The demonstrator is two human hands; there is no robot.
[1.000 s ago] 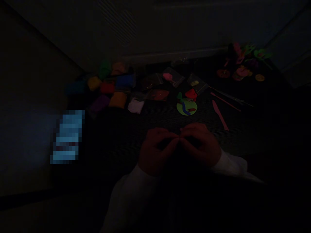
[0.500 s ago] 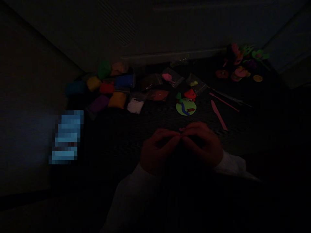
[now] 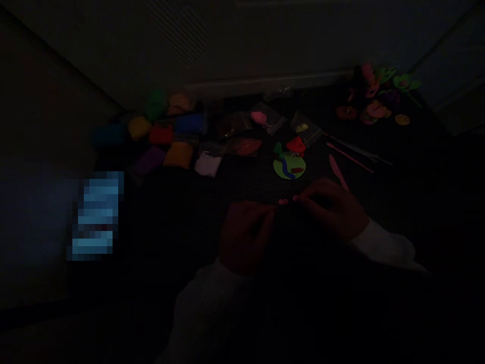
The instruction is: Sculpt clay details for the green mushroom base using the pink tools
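My right hand [image 3: 331,208] is closed in a pinch on a small pink piece of clay [image 3: 296,198] just above the dark table. My left hand [image 3: 248,235] is also pinched, thumb against fingers; whether anything sits between its fingertips is too dark to tell. Between the two hands another small pink clay piece [image 3: 283,201] lies on the table. Behind them is a round green clay disc [image 3: 280,171] carrying a blue wavy strip [image 3: 286,169], a red-brown piece [image 3: 297,170], a green shape [image 3: 278,150] and a red-capped mushroom-like figure [image 3: 296,145].
A pink plastic knife [image 3: 337,171] and thin pink stick [image 3: 350,157] lie at right. Bags of coloured clay, such as orange [image 3: 178,155] and white [image 3: 208,164], spread across the back left. Finished-looking clay figures [image 3: 375,112] stand back right. A lit, pixelated screen [image 3: 97,215] is at left.
My hands, fingertips together before, have parted. The right hand has moved right and slightly away from me, with a pink piece now showing at its fingertips.
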